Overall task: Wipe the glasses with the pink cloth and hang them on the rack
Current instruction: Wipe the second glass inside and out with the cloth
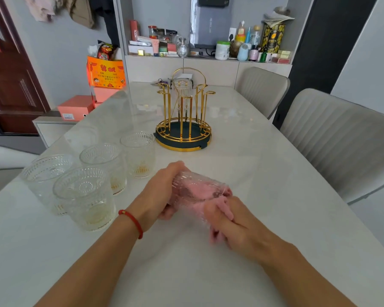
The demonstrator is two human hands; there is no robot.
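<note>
My left hand (159, 196) grips a clear patterned glass (193, 187) lying on its side above the table, its mouth toward the right. The pink cloth (224, 207) is stuffed inside the glass, and my right hand (228, 224) holds the cloth at the rim. Several more patterned glasses (87, 191) stand upright on the table to the left. The gold rack (183, 111) on a dark round base stands in the table's middle, farther back. One glass (182, 87) hangs upside down on its rear peg.
The white marble table (242, 156) runs away from me. Two grey chairs (333, 138) stand along its right side. Pink and orange boxes (75, 107) sit on a low cabinet at the left. Cluttered shelves with bottles line the back wall.
</note>
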